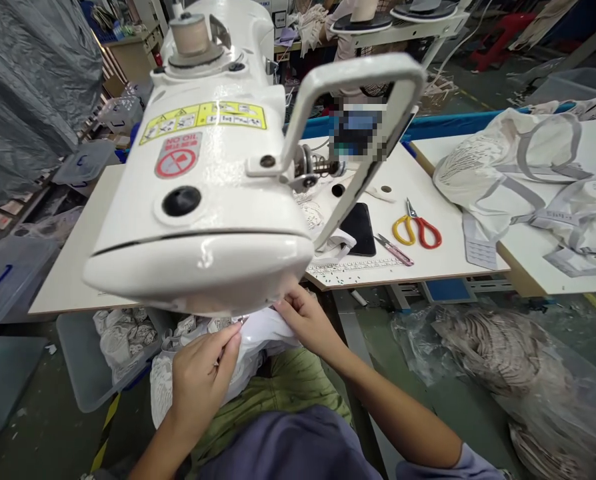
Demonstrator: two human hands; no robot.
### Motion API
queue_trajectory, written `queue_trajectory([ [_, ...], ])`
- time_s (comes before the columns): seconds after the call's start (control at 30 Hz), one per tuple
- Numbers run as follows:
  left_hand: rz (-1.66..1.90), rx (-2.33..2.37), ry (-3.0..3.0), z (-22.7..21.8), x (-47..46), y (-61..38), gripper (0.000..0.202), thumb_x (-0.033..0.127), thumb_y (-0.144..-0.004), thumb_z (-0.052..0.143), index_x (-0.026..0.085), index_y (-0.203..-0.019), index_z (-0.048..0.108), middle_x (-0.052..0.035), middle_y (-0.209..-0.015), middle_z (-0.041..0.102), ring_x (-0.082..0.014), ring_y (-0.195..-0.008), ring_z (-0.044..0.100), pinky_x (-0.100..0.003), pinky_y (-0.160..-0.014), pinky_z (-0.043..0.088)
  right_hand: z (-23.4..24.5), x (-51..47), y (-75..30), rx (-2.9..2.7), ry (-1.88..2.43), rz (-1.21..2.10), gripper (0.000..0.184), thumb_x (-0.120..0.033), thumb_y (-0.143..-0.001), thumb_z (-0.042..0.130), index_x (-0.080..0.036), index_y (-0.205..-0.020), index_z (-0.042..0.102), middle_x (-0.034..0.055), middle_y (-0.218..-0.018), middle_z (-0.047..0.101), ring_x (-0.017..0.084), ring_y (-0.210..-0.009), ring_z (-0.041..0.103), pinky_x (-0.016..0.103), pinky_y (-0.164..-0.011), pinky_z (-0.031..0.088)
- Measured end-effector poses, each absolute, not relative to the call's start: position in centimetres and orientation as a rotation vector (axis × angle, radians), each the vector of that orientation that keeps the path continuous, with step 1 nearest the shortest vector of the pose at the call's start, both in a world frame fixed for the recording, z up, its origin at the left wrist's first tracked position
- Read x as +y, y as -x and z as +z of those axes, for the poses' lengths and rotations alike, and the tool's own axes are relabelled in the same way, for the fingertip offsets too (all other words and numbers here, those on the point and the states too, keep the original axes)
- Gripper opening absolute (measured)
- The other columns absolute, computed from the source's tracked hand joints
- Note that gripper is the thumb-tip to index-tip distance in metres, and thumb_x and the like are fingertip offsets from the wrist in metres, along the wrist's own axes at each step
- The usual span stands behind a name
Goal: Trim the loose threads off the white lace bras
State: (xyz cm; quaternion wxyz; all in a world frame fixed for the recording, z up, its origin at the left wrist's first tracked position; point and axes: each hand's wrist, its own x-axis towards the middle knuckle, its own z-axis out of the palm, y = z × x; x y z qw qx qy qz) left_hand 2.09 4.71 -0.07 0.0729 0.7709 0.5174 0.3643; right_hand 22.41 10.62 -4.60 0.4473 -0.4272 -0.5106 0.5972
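A white sewing machine (pixel 228 200) fills the upper middle of the view, its head hanging over the front edge of the table. Just below that head, a white fabric piece (pixel 265 330) stretches between my two hands and drapes down onto my lap. My left hand (pixel 203 373) has thumb and forefinger pinched together at the fabric's left edge. At the fabric's right side, my right hand (pixel 311 323) grips it between thumb and fingers, close under the machine head. The needle area is mostly hidden by the machine.
On the table (pixel 443 263) lie red-and-yellow-handled scissors (pixel 418 230), pink thread snips (pixel 395 251), a dark phone (pixel 361 230) and a ruler (pixel 355 265). White garments (pixel 508 167) are heaped at right. A plastic bin (pixel 73 360) with white pieces stands lower left; bagged stacks (pixel 508 353) lie right.
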Motion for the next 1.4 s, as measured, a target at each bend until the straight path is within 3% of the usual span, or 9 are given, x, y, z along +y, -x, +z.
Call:
queue_trajectory([
  [0.1, 1.081, 1.563, -2.311, 0.0, 4.7, -2.1, 0.013, 0.016, -0.096, 0.064, 0.019, -0.105, 0.073, -0.0026, -0.092, 0.080, -0.0158, -0.078, 0.076, -0.024, -0.072, 0.055, -4.9, 10.2, -22.2, -1.135, 1.010, 1.595, 0.037, -0.057, -0.087, 0.066, -0.022, -0.090, 0.056, -0.0012, -0.076, 0.054, 0.015, -0.072, 0.054, 0.026, -0.066, 0.046],
  [0.27, 1.053, 1.541, -2.293, 0.0, 4.4, -1.8, 0.014, 0.016, -0.096, 0.063, 0.019, -0.107, 0.072, -0.0026, -0.096, 0.080, -0.0156, -0.084, 0.076, -0.023, -0.077, 0.055, -5.5, 8.7, -21.9, -0.716, 0.903, 1.983, 0.047, -0.063, -0.079, 0.074, -0.021, -0.084, 0.053, -0.0043, -0.068, 0.052, 0.010, -0.054, 0.042, 0.021, -0.050, 0.035],
  [0.43, 0.920, 1.513, -2.223, 0.7, 3.4, -1.7, 0.014, 0.019, -0.098, 0.061, 0.022, -0.109, 0.069, -0.0008, -0.096, 0.078, -0.0146, -0.086, 0.074, -0.022, -0.076, 0.053, -6.6, 6.5, -22.2, -0.654, 0.812, 2.030, 0.043, -0.054, -0.077, 0.082, -0.022, -0.098, 0.062, -0.0022, -0.077, 0.061, 0.011, -0.063, 0.054, 0.022, -0.063, 0.046],
  [0.53, 0.770, 1.439, -2.225, 0.9, 2.7, -2.4, 0.028, 0.036, -0.095, 0.067, 0.021, -0.119, 0.064, -0.0037, -0.101, 0.076, -0.0191, -0.090, 0.072, -0.027, -0.077, 0.054, -6.9, 5.0, -22.9, -0.844, 0.830, 1.893, 0.033, -0.050, -0.084, 0.078, -0.021, -0.092, 0.064, -0.0033, -0.070, 0.056, 0.010, -0.059, 0.051, 0.021, -0.056, 0.043],
  [0.63, 0.644, 1.385, -2.382, 0.4, 2.2, -3.4, 0.039, 0.044, -0.092, 0.069, 0.017, -0.119, 0.062, -0.0056, -0.093, 0.074, -0.0236, -0.083, 0.070, -0.034, -0.071, 0.052, -6.5, 3.6, -23.6, -1.279, 0.785, 1.517, 0.024, -0.045, -0.092, 0.070, -0.022, -0.090, 0.069, 0.0021, -0.083, 0.063, 0.016, -0.076, 0.061, 0.027, -0.069, 0.051],
  [0.73, 0.688, 1.385, -2.567, -0.3, 2.2, -3.9, 0.010, 0.020, -0.096, 0.055, 0.018, -0.096, 0.065, -0.0014, -0.069, 0.064, -0.0205, -0.063, 0.059, -0.033, -0.059, 0.041, -6.0, 2.7, -24.2, -1.636, 0.683, 0.996, 0.010, -0.030, -0.096, 0.065, -0.026, -0.097, 0.074, 0.0040, -0.091, 0.066, 0.018, -0.088, 0.064, 0.031, -0.078, 0.053],
  [0.83, 0.865, 1.347, -2.734, -0.5, 2.2, -3.8, 0.017, 0.005, -0.090, 0.052, 0.018, -0.088, 0.063, 0.0000, -0.060, 0.057, -0.0189, -0.057, 0.050, -0.034, -0.057, 0.035, -6.1, 2.2, -24.5, -1.774, 0.566, 0.691, 0.019, -0.018, -0.095, 0.061, -0.027, -0.106, 0.074, 0.0032, -0.085, 0.067, 0.019, -0.086, 0.068, 0.033, -0.077, 0.056],
  [1.17, 1.051, 1.260, -2.772, 0.1, 1.8, -3.2, 0.020, -0.001, -0.085, 0.056, 0.014, -0.096, 0.063, -0.0006, -0.058, 0.056, -0.0188, -0.058, 0.046, -0.034, -0.057, 0.034, -5.6, 2.2, -24.0, -1.804, 0.435, 0.601, 0.028, -0.010, -0.092, 0.065, -0.022, -0.117, 0.071, 0.0046, -0.095, 0.075, 0.019, -0.096, 0.073, 0.031, -0.088, 0.062],
  [1.4, 1.041, 1.254, -2.757, 0.0, 1.9, -3.0, 0.022, -0.003, -0.083, 0.057, 0.014, -0.096, 0.062, -0.0010, -0.060, 0.059, -0.0183, -0.058, 0.047, -0.033, -0.056, 0.034, -5.5, 2.4, -24.0, -1.807, 0.437, 0.626, 0.025, -0.016, -0.098, 0.058, -0.022, -0.119, 0.071, 0.0053, -0.098, 0.075, 0.018, -0.099, 0.073, 0.030, -0.090, 0.061],
])
